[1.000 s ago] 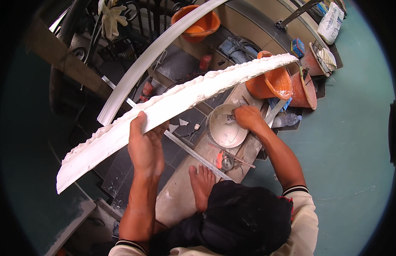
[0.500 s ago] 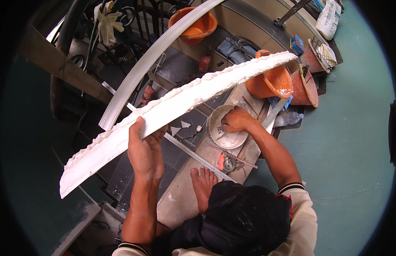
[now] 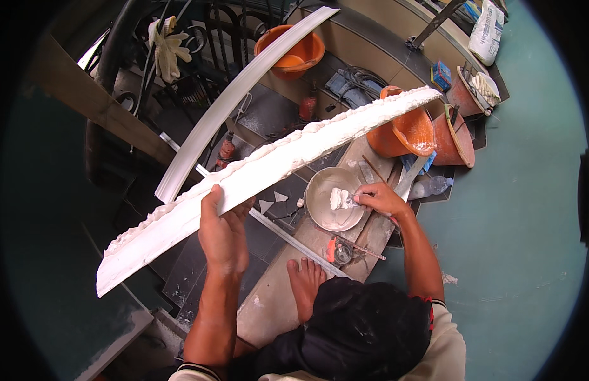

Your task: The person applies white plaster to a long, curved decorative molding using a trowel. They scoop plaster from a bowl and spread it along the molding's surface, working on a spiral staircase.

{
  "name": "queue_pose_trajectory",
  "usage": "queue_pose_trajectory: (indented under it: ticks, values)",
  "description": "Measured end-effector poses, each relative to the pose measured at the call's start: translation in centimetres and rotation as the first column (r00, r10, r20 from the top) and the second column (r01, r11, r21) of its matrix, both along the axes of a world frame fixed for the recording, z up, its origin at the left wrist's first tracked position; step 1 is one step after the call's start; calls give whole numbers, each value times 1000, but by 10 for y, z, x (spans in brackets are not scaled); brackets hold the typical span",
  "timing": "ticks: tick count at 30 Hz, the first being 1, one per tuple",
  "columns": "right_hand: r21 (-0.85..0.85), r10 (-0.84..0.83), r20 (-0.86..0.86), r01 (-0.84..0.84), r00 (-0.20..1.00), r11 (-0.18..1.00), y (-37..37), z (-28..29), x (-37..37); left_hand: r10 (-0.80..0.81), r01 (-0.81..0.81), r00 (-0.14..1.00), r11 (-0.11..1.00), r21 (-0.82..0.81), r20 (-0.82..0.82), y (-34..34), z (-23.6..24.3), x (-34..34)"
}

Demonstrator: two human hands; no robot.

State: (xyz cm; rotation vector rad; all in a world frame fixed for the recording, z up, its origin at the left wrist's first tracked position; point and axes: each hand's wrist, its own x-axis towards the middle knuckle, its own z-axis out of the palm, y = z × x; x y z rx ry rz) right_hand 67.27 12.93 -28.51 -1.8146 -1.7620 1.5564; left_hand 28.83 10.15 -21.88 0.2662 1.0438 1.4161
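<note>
My left hand [image 3: 223,238] is closed around the lower edge of a long white curved moulding [image 3: 275,166], its thumb on the near face. The moulding slants up from lower left to upper right, and a lumpy ridge of white plaster [image 3: 287,143] runs along its far edge. In my right hand [image 3: 382,198] is a small spatula [image 3: 356,200], partly hidden by the fingers. A lump of wet plaster [image 3: 339,199] sits on its blade, above a round bowl [image 3: 332,221] smeared with white on the inside.
Another white moulding [image 3: 234,98] leans behind. Orange buckets [image 3: 412,130] stand beyond the bowl, near a plastic bottle [image 3: 432,187]. An orange tape measure [image 3: 338,251] lies by the plank [image 3: 275,279], next to my bare foot [image 3: 305,286]. Dark stair treads and an iron railing lie farther off.
My right hand has drawn back to the right from inside the bowl, and the spatula with its lump of plaster now shows. The held moulding has shifted slightly down and right in view.
</note>
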Motion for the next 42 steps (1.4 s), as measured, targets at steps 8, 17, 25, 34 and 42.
queue_pose_trajectory:
  ticks: [8,17,25,34,42]
  values:
    - [157,-372,-699,638,611,754,-71,34,-123,0,-1,1000,999,35,8,0,2,2]
    - [842,-284,-303,395,910,368,-55,-27,-231,1,-5,998,999,50,68,0,2,3]
    - [899,-201,-169,234,965,370,-81,-39,-239,-11,6,998,998,66,63,-1,2,-1]
    - [943,-191,-172,218,966,251,-61,-16,-235,-18,15,999,998,62,49,-3,9,0]
    - [944,-189,-55,112,981,310,-87,-40,-223,-22,19,999,998,66,48,-8,14,-1]
